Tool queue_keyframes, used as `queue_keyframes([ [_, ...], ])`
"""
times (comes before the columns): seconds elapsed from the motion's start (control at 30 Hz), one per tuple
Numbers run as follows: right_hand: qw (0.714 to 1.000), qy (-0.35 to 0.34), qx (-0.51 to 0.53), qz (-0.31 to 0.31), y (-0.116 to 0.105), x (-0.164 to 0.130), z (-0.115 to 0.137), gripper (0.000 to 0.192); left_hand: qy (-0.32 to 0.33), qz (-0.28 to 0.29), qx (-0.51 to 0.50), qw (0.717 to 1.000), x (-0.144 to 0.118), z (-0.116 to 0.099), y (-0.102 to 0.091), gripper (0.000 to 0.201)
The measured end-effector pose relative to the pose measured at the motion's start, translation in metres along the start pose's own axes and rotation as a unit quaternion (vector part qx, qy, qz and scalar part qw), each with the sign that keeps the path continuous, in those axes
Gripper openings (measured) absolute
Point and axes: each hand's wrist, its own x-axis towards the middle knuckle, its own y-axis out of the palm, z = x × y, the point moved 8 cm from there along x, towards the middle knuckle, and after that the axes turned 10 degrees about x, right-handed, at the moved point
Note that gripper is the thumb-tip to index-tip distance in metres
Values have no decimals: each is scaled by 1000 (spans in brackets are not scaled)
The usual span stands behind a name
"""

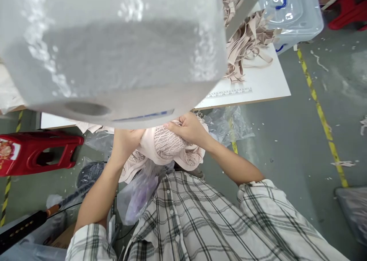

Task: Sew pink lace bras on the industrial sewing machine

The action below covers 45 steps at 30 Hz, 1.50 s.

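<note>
Both hands grip a pale pink lace bra [169, 142] just below the front edge of a large grey-white machine head [123, 54]. My left hand [127, 140] is closed on the band at the bra's left side, its fingertips hidden by the fabric and the machine. On the other side, my right hand [190, 129] pinches the upper edge of the lace cup, thumb on top. More lace fabric hangs below the cup towards my lap. The machine covers whatever lies under it.
A white table [269, 77] carries a heap of beige straps [246, 43] and a clear ruler [229, 93]. Beyond stands a clear plastic box [301, 20]. A red stool [40, 152] is at left. Plastic bags [140, 194] hang near my lap.
</note>
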Motion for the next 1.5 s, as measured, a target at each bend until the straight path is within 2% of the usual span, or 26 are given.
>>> queue_keyframes([
  [0.1,1000,22,12,0,-1,-3,-20,41,22,7,-7,1000,0,-5,0,36],
  [0.2,997,51,52,-8,0,-16,-55,72,25,6,0,1000,-1,-5,-3,39],
  [0.23,996,59,67,10,3,-22,-68,83,24,4,6,1000,-2,-5,-5,40],
  [0.3,987,84,98,95,18,-38,-90,94,22,3,17,1000,-2,-2,-8,42],
  [0.37,961,133,128,207,35,-60,-109,81,12,4,22,1000,-2,3,-10,46],
  [0.4,945,166,145,241,40,-71,-118,69,9,5,22,1000,-2,5,-10,48],
  [0.43,932,202,169,247,41,-80,-126,57,9,5,21,1000,-1,7,-10,48],
  [0.5,918,264,221,198,34,-93,-140,43,21,2,18,1000,-1,6,-10,48],
  [0.57,911,288,267,123,23,-100,-147,44,37,-3,14,999,-2,3,-10,45],
  [0.7,910,269,312,47,10,-108,-141,44,29,1,12,1000,-5,-2,-10,45],
  [0.8,893,276,356,8,3,-114,-134,39,9,12,18,1000,-7,1,-8,48],
  [0.87,886,280,369,-3,-1,-117,-128,38,23,7,34,999,-7,4,-8,41],
  [0.93,895,266,357,6,-8,-118,-119,38,68,-34,65,995,-11,5,-13,23],
  [1.0,918,232,322,26,-18,-116,-104,39,122,-109,101,981,-21,0,-23,7],
  [1.07,947,188,256,50,-29,-112,-84,40,185,-169,119,961,-41,-14,-30,10],
  [1.13,974,128,167,84,-36,-107,-56,38,285,-175,96,937,-66,-42,-28,20],
  [1.2,985,48,87,140,-33,-103,-19,33,419,-133,48,897,-95,-80,-20,31],
  [1.27,973,-22,33,227,-18,-104,19,27,530,-63,38,845,-120,-112,-6,40],
  [1.3,961,-47,10,274,-8,-107,36,25,553,-16,53,832,-126,-121,3,44],
  [1.33,947,-64,-16,314,1,-110,49,24,551,41,75,830,-125,-126,14,48],
  [1.4,927,-73,-86,358,15,-114,63,25,478,184,114,851,-114,-117,37,44],
  [1.47,920,-61,-160,352,20,-111,63,28,358,304,121,875,-98,-93,52,33],
  [1.5,920,-50,-191,338,21,-108,60,28,309,330,117,884,-92,-82,55,30],
])
